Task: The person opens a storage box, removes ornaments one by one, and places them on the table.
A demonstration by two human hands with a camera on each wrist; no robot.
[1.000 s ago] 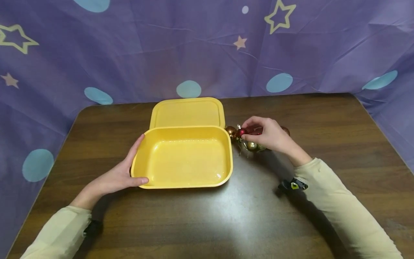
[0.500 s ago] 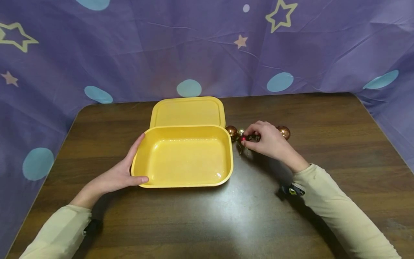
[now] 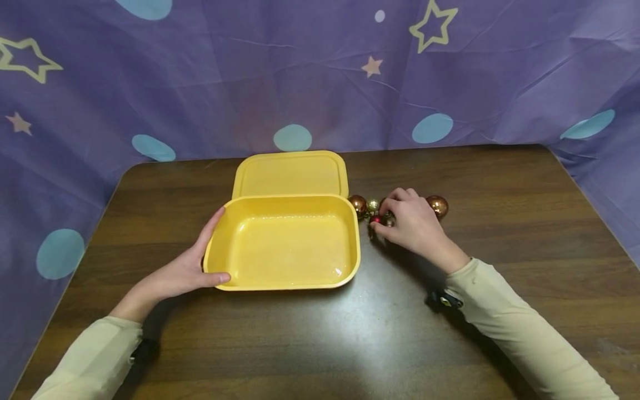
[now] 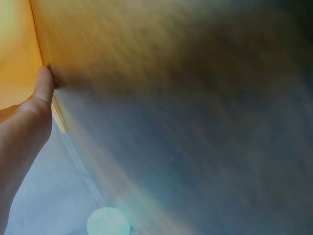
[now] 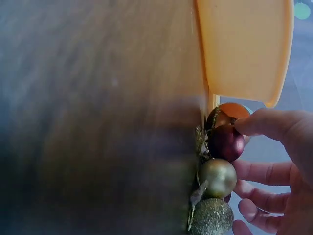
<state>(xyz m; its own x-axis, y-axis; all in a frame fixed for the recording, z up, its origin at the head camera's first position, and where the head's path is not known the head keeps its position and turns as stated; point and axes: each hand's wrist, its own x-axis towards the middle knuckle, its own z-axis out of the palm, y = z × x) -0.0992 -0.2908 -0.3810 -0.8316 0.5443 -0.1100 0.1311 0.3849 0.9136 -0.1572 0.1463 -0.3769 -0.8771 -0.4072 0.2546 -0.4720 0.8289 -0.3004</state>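
Note:
In the head view my left hand point(image 3: 187, 269) holds the left side of a yellow plastic container point(image 3: 290, 244), its thumb over the front rim and its fingers along the outer wall. Nothing lies inside the container. To its right, my right hand point(image 3: 417, 228) pinches a small dark red Christmas bauble point(image 3: 376, 220) between thumb and fingers. In the right wrist view the thumb touches the top of this red bauble point(image 5: 227, 143). Below it in that view are a smooth gold bauble point(image 5: 218, 177) and a glittery gold bauble point(image 5: 211, 218). Part of the cluster is hidden behind the right hand.
The yellow lid point(image 3: 290, 176) lies behind the container. A brown bauble point(image 3: 358, 205) sits by the container's right wall, near a small glittery gold bauble point(image 3: 373, 206). Another brown bauble point(image 3: 438, 206) rests right of the hand. A purple curtain point(image 3: 320, 78) hangs behind the wooden table point(image 3: 280, 344).
My right hand has moved a little toward me with the red bauble, uncovering the brown bauble on the right and a glittery gold one. The left hand and container have stayed in place.

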